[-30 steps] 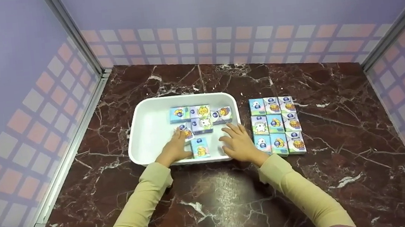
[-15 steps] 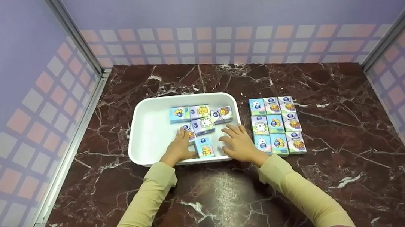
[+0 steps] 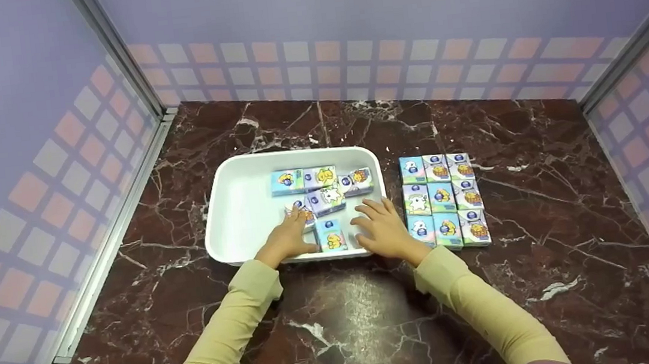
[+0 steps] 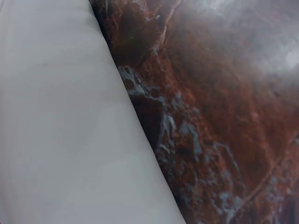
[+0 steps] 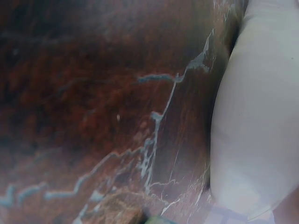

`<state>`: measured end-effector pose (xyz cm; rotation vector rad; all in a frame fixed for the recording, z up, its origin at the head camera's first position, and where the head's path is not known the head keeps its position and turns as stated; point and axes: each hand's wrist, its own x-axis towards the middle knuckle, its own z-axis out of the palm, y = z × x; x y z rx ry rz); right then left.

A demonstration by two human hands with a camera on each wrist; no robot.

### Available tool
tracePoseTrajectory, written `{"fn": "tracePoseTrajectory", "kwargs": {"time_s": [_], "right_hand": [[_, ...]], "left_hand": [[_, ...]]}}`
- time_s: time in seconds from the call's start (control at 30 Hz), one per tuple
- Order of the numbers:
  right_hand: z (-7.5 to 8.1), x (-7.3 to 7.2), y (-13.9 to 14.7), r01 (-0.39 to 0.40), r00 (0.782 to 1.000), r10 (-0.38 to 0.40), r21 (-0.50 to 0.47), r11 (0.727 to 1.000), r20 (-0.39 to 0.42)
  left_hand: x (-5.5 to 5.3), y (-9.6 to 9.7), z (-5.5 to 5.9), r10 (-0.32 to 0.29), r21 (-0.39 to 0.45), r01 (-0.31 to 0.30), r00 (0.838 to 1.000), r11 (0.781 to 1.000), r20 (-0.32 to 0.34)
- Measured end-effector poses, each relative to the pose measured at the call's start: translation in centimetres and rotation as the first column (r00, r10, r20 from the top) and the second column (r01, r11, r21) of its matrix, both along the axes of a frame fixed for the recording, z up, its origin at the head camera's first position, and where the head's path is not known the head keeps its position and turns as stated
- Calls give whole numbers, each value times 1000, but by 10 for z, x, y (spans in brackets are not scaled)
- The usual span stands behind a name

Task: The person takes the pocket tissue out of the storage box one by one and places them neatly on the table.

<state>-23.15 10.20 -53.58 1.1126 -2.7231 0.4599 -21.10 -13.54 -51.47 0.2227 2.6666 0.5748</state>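
In the head view my left hand (image 3: 288, 237) reaches over the front of a white plastic tray (image 3: 237, 215), fingers extended. Its fingertips lie on a purple-white cartoon-printed pack (image 3: 305, 214), like a small pocket tissue pack, partly hidden by them. Beside the thumb sits a blue pack (image 3: 331, 235); whether they touch, I cannot tell. Fingers spread, my right hand (image 3: 387, 229) rests at the tray's front right corner and holds no pack. Further back in the tray are a blue pack (image 3: 287, 181) and several purple ones, one tilted pack (image 3: 326, 200) among them. Neither wrist view shows a hand.
Right of the tray, several similar packs (image 3: 440, 197) lie in a tight three-by-three block on the dark red marble-patterned table (image 3: 543, 195). Purple printed panels (image 3: 306, 3) enclose the table at the back and both sides.
My left hand has shifted a little to the right. The front blue pack has slid right, and the purple pack behind it has turned slightly. The right hand stays in place.
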Motion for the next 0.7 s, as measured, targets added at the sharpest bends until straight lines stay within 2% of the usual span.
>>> {"fn": "tracePoseTrajectory", "kwargs": {"time_s": [0.17,0.37,0.53,0.7], "right_hand": [[3,-1,-1,13,999,-15,47,999,41],[13,-3,-4,21,986,-42,131,991,163],[24,-6,-7,-5,965,-54,225,974,255],[31,-11,-14,-71,958,-20,305,950,286]], "left_hand": [[2,-1,0,0,21,0,1000,1000,8],[6,-3,-1,19,54,-18,1000,998,-14],[9,-1,-4,68,11,-67,994,998,-83],[11,3,-6,111,-31,-118,979,993,-171]]}}
